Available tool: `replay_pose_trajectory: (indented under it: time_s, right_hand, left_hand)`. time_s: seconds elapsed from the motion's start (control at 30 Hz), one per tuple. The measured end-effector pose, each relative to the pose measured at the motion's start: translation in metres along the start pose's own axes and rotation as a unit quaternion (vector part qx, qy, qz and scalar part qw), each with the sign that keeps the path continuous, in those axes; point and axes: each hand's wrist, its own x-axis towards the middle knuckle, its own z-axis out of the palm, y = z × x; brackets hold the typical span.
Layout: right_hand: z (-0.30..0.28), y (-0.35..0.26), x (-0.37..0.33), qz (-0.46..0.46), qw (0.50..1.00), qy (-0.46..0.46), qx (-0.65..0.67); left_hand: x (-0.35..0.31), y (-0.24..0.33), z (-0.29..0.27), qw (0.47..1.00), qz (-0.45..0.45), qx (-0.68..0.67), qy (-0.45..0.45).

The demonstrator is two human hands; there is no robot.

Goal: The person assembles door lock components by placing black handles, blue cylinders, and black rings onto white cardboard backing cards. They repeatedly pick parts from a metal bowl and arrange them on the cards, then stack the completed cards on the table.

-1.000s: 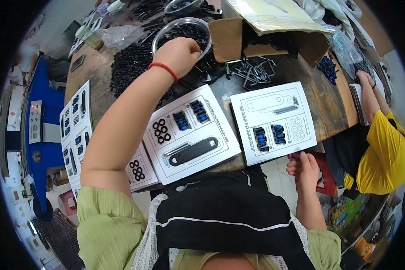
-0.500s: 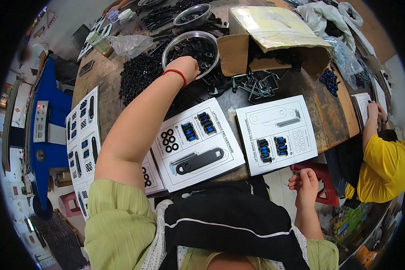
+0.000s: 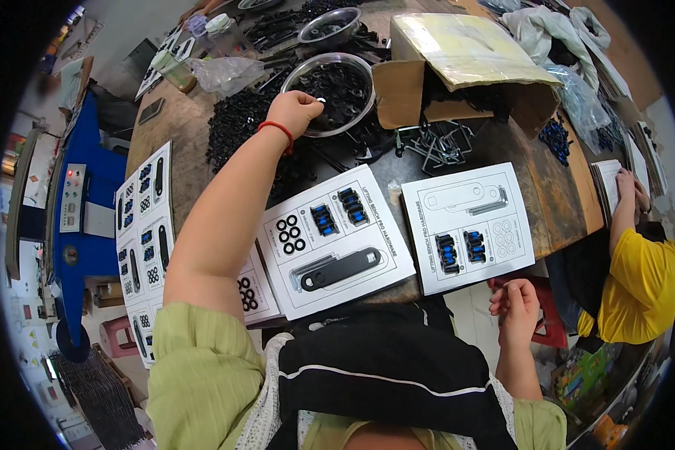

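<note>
Head view: left hand [image 3: 296, 112] reaches over the rim of the metal bowl [image 3: 364, 71] of small black parts, fingers curled together inside it; whether they pinch a part, I cannot tell. Near the bowl on the tabletop [image 3: 555, 202] lies a white packaging card [image 3: 337, 240]. Right hand [image 3: 516, 309] hangs below the tabletop edge, fingers loosely curled, holding nothing.

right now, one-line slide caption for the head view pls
Left hand reaches into a metal bowl of black parts above two white cards.
</note>
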Motion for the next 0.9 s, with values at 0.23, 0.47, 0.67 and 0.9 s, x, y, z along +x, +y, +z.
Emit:
replay_pose_trajectory:
  time_s: [0.23,0.47,0.67,0.9]
  right_hand:
    - [0.026,-0.033,0.018,-0.110,0.993,-0.044,-0.029]
    - [0.152,-0.121,0.029,-0.257,0.941,-0.216,-0.039]
    - [0.166,-0.100,0.024,-0.175,0.943,-0.274,0.067]
    - [0.105,-0.059,0.024,-0.091,0.967,-0.233,0.052]
  left_hand:
    - [-0.049,0.031,-0.018,0.894,-0.010,-0.447,-0.025]
    - [-0.137,0.100,-0.030,0.889,0.118,-0.431,-0.097]
    - [-0.186,0.115,0.003,0.926,0.133,-0.305,-0.178]
    - [-0.191,0.123,0.058,0.926,0.168,-0.178,-0.288]
